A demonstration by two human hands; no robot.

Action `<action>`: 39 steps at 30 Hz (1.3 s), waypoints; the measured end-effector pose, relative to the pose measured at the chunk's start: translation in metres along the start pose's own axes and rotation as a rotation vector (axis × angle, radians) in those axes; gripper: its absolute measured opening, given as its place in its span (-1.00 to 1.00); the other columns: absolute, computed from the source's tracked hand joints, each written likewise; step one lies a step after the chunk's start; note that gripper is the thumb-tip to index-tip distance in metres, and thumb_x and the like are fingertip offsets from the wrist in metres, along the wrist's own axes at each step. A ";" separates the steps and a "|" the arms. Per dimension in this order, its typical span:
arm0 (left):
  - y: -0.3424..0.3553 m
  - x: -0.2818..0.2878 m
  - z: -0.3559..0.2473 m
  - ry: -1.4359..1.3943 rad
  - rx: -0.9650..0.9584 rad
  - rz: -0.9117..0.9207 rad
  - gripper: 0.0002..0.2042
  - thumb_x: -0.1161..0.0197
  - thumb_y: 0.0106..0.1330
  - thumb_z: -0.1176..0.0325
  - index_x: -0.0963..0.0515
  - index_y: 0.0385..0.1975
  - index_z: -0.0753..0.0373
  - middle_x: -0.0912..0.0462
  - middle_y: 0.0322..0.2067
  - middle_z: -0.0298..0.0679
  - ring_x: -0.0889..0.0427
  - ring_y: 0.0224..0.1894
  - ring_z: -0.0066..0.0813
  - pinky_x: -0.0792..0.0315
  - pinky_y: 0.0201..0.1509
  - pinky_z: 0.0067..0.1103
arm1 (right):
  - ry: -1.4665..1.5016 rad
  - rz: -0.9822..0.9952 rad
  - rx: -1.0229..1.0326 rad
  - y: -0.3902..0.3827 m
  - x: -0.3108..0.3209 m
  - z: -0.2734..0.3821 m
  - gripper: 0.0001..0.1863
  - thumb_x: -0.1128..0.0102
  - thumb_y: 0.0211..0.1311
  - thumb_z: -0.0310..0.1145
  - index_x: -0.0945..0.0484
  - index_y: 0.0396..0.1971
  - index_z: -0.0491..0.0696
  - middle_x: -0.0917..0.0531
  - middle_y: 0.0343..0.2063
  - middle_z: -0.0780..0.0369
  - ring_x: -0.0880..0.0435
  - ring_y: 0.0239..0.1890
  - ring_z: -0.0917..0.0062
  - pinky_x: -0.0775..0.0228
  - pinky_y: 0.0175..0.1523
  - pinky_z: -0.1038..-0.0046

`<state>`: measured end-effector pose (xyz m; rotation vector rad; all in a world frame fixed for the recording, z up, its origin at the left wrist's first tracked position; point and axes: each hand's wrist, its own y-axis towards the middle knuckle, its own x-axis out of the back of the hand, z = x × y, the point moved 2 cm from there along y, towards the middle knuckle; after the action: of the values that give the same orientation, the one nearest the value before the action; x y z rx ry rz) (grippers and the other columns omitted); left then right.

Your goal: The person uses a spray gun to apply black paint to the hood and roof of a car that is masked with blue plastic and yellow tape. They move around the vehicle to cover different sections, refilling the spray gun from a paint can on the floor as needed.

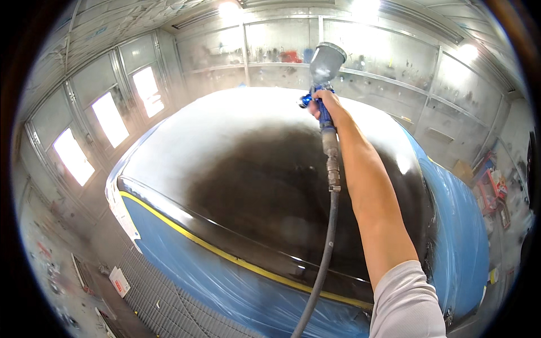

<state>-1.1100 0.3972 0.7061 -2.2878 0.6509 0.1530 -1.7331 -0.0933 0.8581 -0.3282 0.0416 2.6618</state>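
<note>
My right hand (pixel 331 103) is wrapped round the handle of a blue spray gun (pixel 325 117), held over the far part of a car roof (pixel 253 186). A grey paint cup (pixel 327 58) stands tilted on top of the gun. From the metal fitting under the handle a dark air hose (pixel 328 248) runs down to the lower edge. Pale, whitish coating covers the roof's far and left parts, while its middle and near side look dark. Fine mist hangs beyond the roof's far left. My left hand is out of view.
Blue masking film (pixel 197 256) drapes the car's sides, edged with yellow tape (pixel 225 255) along the near side. Metal-panelled walls (pixel 383 53) with bright lights surround it. A floor grating (pixel 149 290) and a white box (pixel 119 281) lie at lower left; red shelving (pixel 490 188) stands right.
</note>
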 end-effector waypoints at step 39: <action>0.043 -0.046 -0.045 0.165 0.384 0.387 -0.70 -0.16 0.30 0.51 -0.51 0.04 0.34 -0.63 -0.13 -0.23 -0.55 -0.09 -0.53 -0.40 0.03 -0.57 | -0.181 -0.830 -0.094 -0.191 0.392 0.014 -0.92 -0.03 -0.03 -0.50 -0.36 -0.49 -0.16 -0.42 -0.69 0.21 -0.42 -0.75 0.52 -0.23 -0.75 0.46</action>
<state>-1.1749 0.3588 0.7251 -1.8014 1.1042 0.0173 -1.9916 0.2497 0.7834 -0.0926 -0.2283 1.8581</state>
